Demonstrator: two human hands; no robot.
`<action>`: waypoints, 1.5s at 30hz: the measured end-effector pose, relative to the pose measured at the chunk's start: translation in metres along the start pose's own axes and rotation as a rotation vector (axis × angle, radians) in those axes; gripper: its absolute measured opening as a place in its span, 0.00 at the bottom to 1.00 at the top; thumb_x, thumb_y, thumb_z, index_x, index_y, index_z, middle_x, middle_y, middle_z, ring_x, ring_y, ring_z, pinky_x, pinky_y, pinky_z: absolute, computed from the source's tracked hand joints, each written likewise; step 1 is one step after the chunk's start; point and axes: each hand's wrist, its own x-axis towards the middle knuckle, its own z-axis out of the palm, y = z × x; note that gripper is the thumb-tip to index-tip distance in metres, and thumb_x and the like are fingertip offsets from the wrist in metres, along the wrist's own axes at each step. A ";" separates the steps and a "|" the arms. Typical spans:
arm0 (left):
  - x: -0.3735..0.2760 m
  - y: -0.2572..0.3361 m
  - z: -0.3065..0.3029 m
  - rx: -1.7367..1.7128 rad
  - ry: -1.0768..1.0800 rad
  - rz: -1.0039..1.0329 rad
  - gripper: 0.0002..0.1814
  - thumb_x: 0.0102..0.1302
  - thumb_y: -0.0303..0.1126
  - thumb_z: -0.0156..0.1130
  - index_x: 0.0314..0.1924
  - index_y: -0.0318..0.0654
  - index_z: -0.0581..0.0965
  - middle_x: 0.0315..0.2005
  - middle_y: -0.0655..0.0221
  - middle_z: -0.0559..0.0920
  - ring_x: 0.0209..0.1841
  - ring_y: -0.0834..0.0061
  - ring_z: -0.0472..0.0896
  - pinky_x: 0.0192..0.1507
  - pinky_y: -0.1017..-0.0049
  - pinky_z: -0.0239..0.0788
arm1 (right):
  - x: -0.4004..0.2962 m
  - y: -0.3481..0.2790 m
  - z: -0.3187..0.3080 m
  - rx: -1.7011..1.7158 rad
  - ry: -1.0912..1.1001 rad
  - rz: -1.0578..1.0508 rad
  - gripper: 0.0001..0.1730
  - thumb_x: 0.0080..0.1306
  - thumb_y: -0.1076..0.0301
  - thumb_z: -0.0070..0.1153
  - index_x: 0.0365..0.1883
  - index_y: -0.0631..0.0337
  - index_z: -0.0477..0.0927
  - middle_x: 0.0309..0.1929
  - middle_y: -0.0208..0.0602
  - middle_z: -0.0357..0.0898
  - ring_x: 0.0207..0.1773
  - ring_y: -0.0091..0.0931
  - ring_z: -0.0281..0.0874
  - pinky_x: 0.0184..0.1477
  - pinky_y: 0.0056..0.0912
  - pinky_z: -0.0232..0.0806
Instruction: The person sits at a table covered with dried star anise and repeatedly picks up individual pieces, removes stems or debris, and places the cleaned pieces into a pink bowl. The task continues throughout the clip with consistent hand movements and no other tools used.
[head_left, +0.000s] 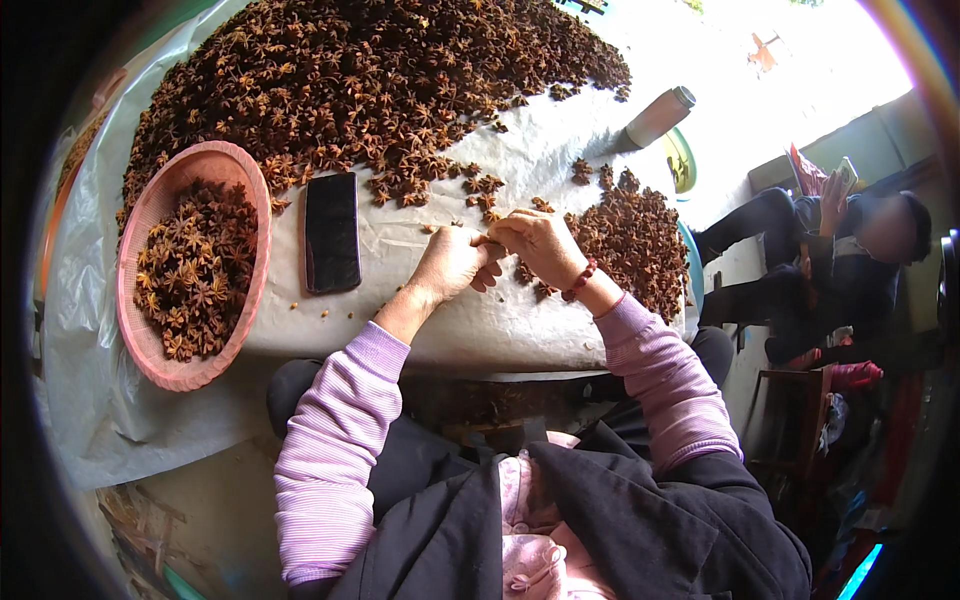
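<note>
My left hand (454, 261) and my right hand (536, 244) meet over the near part of a table covered with pale plastic sheeting (420, 330). Their fingertips pinch together on something small and dark, mostly hidden by the fingers; it may be a piece of star anise. A large heap of dried star anise (337, 90) spreads beyond my hands, and a smaller star anise pile (630, 247) lies just right of my right hand. To the left, a black smartphone (331, 232) lies flat beside a pink plastic basket (259, 292) partly filled with star anise.
A capped bottle (660, 118) stands at the back right, near a yellow-green container (679, 165). On the right, another person (832, 255) sits holding a phone. Several small bits lie along the table's near edge. Sheeting hangs over the left side.
</note>
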 end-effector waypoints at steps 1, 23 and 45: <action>-0.003 0.006 0.001 0.016 -0.010 -0.027 0.09 0.67 0.31 0.60 0.34 0.32 0.82 0.22 0.68 0.83 0.23 0.79 0.81 0.24 0.78 0.74 | 0.000 0.000 0.000 -0.002 0.004 0.032 0.11 0.65 0.65 0.56 0.40 0.62 0.84 0.31 0.44 0.82 0.34 0.35 0.83 0.36 0.34 0.73; -0.001 -0.029 0.014 0.933 0.264 0.547 0.20 0.65 0.22 0.49 0.58 0.29 0.72 0.56 0.45 0.74 0.62 0.52 0.71 0.68 0.61 0.58 | 0.011 0.032 -0.019 0.644 -0.357 0.239 0.23 0.67 0.52 0.58 0.42 0.67 0.83 0.36 0.42 0.85 0.36 0.25 0.84 0.36 0.26 0.77; -0.021 -0.012 -0.026 1.022 0.598 0.317 0.07 0.61 0.27 0.52 0.34 0.35 0.77 0.33 0.58 0.82 0.42 0.56 0.80 0.47 0.60 0.71 | 0.074 0.041 0.064 0.135 0.185 -0.127 0.03 0.62 0.79 0.52 0.30 0.63 0.72 0.26 0.42 0.76 0.29 0.36 0.77 0.33 0.37 0.69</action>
